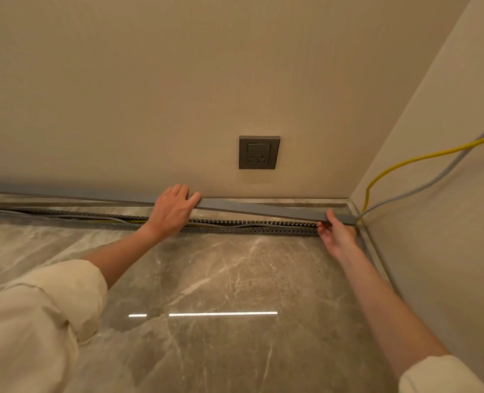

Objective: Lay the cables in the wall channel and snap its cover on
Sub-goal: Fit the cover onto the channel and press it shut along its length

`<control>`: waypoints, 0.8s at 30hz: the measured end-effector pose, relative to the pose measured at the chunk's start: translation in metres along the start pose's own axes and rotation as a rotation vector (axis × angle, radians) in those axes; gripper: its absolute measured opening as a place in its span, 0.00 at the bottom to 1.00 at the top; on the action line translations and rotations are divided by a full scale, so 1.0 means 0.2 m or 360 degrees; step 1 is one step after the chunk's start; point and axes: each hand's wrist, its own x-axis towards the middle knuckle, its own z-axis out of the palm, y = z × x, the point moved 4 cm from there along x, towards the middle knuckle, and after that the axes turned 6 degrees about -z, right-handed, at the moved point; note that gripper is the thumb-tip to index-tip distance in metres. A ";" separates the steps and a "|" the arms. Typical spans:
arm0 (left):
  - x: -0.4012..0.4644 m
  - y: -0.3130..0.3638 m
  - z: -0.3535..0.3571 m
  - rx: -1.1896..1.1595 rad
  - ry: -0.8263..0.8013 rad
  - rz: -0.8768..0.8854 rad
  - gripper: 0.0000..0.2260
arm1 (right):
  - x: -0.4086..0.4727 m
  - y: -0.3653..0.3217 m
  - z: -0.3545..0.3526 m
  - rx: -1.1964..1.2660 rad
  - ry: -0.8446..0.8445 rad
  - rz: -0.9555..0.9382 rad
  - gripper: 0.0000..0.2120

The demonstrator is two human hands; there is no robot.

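A long grey slotted channel (pixel 252 226) lies on the marble surface along the foot of the back wall, with a yellow cable (pixel 422 158) and a grey cable (pixel 433 181) laid inside it. Both cables leave the channel at the right corner and climb the side wall. The long grey cover (pixel 263 209) hangs tilted above the channel, its right end low at the corner and its left part raised. My left hand (pixel 171 211) grips the cover near its middle. My right hand (pixel 335 232) pinches the cover's right end onto the channel.
A dark grey wall socket (pixel 259 152) sits on the back wall above the channel. The glossy marble surface (pixel 221 293) spreads in front of me. The side wall (pixel 439 222) closes the right edge at the corner.
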 end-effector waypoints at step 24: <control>0.18 0.76 0.09 -0.0703 -0.0340 0.0341 0.20 | 0.15 -0.03 -0.26 -0.0963 0.0017 -0.0240 0.10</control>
